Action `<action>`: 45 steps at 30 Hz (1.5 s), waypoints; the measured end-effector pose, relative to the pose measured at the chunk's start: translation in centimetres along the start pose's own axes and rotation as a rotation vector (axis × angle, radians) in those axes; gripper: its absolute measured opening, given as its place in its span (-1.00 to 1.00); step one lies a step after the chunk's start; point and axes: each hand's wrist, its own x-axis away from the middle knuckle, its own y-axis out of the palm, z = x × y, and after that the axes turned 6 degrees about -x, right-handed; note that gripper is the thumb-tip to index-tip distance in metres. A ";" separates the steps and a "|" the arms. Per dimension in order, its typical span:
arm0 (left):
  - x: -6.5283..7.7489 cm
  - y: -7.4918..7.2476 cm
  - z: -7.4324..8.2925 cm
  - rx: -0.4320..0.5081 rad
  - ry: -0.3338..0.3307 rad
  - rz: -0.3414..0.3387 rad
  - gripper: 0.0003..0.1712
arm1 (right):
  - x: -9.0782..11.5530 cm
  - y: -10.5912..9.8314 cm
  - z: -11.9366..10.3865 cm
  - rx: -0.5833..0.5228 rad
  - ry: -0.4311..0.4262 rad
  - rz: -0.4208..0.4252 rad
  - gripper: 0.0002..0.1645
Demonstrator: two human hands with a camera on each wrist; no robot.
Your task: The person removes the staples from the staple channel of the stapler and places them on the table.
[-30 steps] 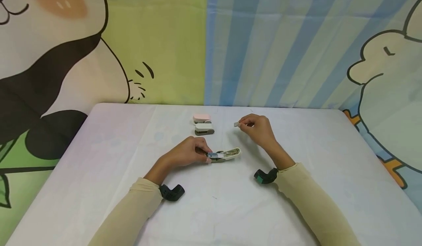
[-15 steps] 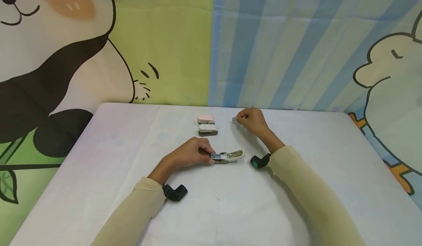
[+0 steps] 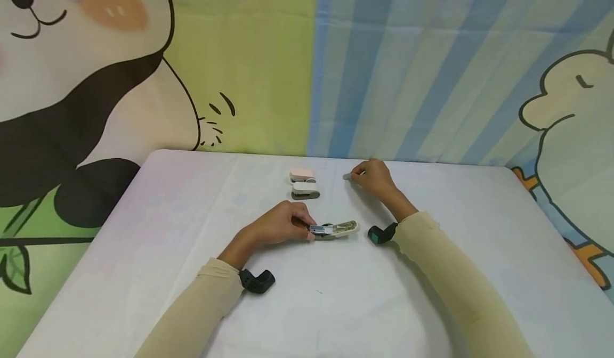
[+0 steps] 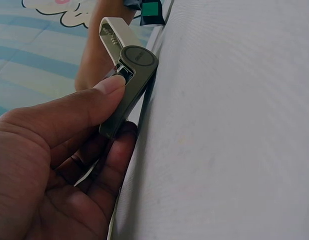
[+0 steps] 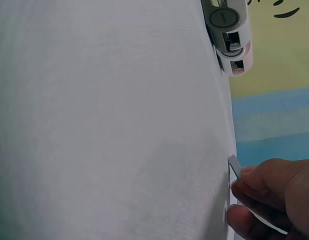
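Observation:
My left hand grips a stapler with a grey base, its white top swung wide open. In the left wrist view, the thumb presses near the hinge of the stapler, and fingers support it from below. My right hand is farther back on the right. It pinches a small silvery strip of staples between thumb and fingertips. The right wrist view has the staple strip at or very near the tabletop; I cannot tell whether it touches.
A white-and-grey stapler and a pink one stand side by side beyond my left hand, left of the staple strip. The white-covered table ends at a patterned curtain behind.
My right hand has moved back and slightly left, lowering the staple strip toward the tabletop. My left hand keeps its hold on the opened stapler. The head view has shifted slightly.

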 end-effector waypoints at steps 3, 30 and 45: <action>0.1 -0.2 0.1 0.005 -0.001 0.009 -0.78 | -0.2 -0.2 -0.1 0.030 -0.022 -0.008 -0.81; -0.2 0.0 0.4 0.004 0.015 0.003 -0.80 | 4.6 -2.5 -2.0 -0.087 -0.355 -0.258 -0.75; 0.2 -0.1 0.4 0.006 -0.001 0.008 -0.75 | 8.7 -2.2 -0.9 -0.168 -0.372 -0.558 -0.59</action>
